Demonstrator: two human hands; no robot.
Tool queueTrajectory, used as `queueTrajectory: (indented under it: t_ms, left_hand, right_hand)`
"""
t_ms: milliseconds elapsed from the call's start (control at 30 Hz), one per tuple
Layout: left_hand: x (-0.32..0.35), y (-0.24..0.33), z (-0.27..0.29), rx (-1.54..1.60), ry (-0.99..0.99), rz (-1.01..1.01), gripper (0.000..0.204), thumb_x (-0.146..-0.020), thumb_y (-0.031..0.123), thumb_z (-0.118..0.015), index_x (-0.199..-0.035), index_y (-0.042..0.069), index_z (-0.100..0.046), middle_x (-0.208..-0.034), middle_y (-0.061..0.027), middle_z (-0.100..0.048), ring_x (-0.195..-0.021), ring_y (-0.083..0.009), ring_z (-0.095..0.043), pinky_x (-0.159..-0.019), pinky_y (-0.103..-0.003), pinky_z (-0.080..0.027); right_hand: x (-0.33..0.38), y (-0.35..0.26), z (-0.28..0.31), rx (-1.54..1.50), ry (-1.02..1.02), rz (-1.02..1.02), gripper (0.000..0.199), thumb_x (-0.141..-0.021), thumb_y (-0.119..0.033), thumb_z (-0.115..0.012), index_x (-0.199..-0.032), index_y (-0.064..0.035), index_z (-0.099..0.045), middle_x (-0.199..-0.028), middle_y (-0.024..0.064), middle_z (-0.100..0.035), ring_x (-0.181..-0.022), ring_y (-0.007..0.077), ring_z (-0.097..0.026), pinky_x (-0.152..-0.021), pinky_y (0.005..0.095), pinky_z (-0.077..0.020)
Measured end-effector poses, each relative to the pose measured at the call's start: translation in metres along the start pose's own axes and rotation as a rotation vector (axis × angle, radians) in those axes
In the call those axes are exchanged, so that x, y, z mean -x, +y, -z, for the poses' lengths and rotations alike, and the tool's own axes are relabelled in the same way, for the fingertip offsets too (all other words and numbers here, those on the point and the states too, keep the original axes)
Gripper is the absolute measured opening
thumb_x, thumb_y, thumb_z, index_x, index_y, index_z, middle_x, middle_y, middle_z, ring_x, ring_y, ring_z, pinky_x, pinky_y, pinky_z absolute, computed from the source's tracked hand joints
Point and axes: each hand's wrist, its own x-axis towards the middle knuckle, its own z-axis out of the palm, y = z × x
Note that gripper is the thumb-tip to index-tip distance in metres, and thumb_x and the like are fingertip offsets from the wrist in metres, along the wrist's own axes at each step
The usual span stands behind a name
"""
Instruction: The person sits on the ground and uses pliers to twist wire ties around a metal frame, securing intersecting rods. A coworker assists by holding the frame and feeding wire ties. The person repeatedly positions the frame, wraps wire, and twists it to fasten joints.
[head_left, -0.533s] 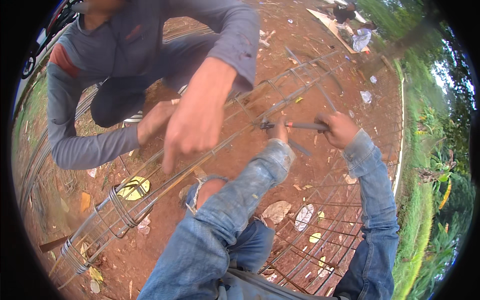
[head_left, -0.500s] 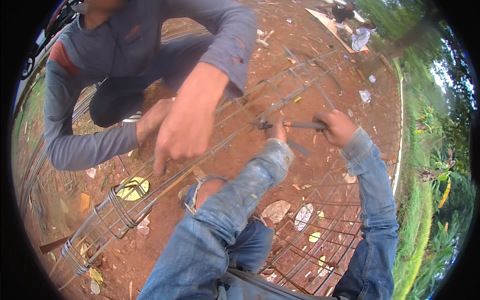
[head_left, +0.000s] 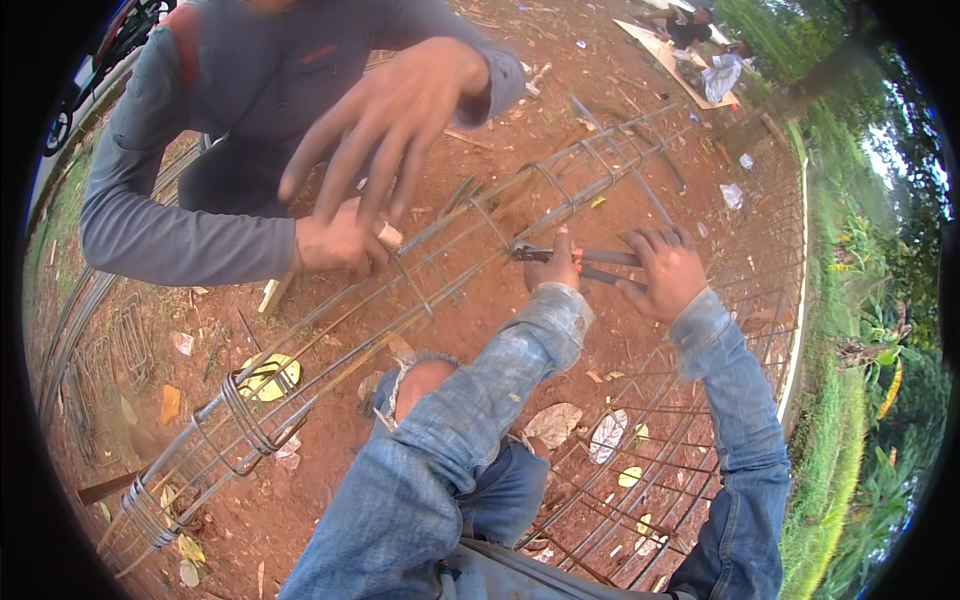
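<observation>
Over the red ground (head_left: 465,325), well in from its grassy right edge (head_left: 835,470), the long-handled pincers (head_left: 612,258) have their head by the near side of the rebar cage (head_left: 575,203); I can't tell whether it touches. My left hand (head_left: 552,268) is clamped round their neck, my right hand (head_left: 665,272) clasps the handles. Bars nudged by the co-worker's hand (head_left: 345,243) could make the head slip.

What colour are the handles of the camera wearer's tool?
Dark grey handles, with red by the left hand; best seen in the head view.
</observation>
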Motion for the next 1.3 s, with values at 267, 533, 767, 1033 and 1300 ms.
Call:
queueTrajectory:
  t_ms: [267, 533, 767, 1033, 1300]
  left_hand:
    - [0.009, 0.009, -0.002, 0.048, -0.04, 0.0, 0.039, -0.079, 0.034, -0.064, -0.082, -0.004, -0.061, -0.071, -0.0107, -0.065, -0.055, -0.0153, -0.058, -0.055, -0.028, -0.048]
    - [0.035, -0.015, 0.012, -0.184, -0.083, 0.078, 0.049, -0.078, 0.039, -0.064, -0.089, -0.008, -0.059, -0.086, -0.0173, -0.062, -0.075, -0.0237, -0.059, -0.069, -0.036, -0.047]
    - [0.073, -0.026, 0.027, -0.611, -0.66, -0.485, 0.042, -0.074, 0.029, -0.068, -0.101, -0.003, -0.06, -0.093, -0.0166, -0.064, -0.087, -0.0257, -0.062, -0.078, -0.035, -0.047]
    - [0.085, -0.002, 0.034, -0.781, -0.9, -0.482, 0.037, -0.075, 0.024, -0.066, -0.103, 0.0, -0.059, -0.096, -0.0164, -0.064, -0.088, -0.0261, -0.063, -0.077, -0.036, -0.049]
    - [0.104, -0.005, 0.026, -0.771, -1.009, -0.452, 0.035, -0.076, 0.025, -0.064, -0.1, 0.0, -0.061, -0.089, -0.0161, -0.065, -0.081, -0.0269, -0.064, -0.073, -0.036, -0.05]
  right_hand:
    - [0.025, 0.011, -0.078, 0.554, 0.304, 0.067, 0.06, -0.079, -0.021, -0.054, -0.135, -0.0126, -0.033, -0.124, 0.0133, -0.044, -0.123, 0.0309, -0.035, -0.101, 0.0558, -0.0225]
    - [0.003, 0.015, -0.032, -0.053, -0.188, -0.014, 0.065, -0.057, -0.018, -0.067, -0.119, -0.0074, -0.049, -0.107, 0.0145, -0.055, -0.093, 0.0341, -0.055, -0.081, 0.0445, -0.0432]
    - [-0.013, 0.048, -0.06, -0.186, -0.189, 0.023, 0.064, -0.057, -0.013, -0.065, -0.119, -0.0079, -0.05, -0.107, 0.0154, -0.057, -0.1, 0.0318, -0.055, -0.084, 0.0434, -0.0443]
    - [-0.027, 0.047, -0.083, 0.05, -0.172, 0.015, 0.055, -0.063, -0.015, -0.059, -0.116, -0.0075, -0.05, -0.103, 0.0125, -0.06, -0.094, 0.0306, -0.058, -0.077, 0.0414, -0.0487]
    - [-0.051, 0.08, -0.103, -0.032, -0.152, 0.205, 0.048, -0.061, -0.019, -0.063, -0.107, -0.0102, -0.056, -0.09, 0.0106, -0.062, -0.08, 0.0308, -0.061, -0.066, 0.042, -0.0503]
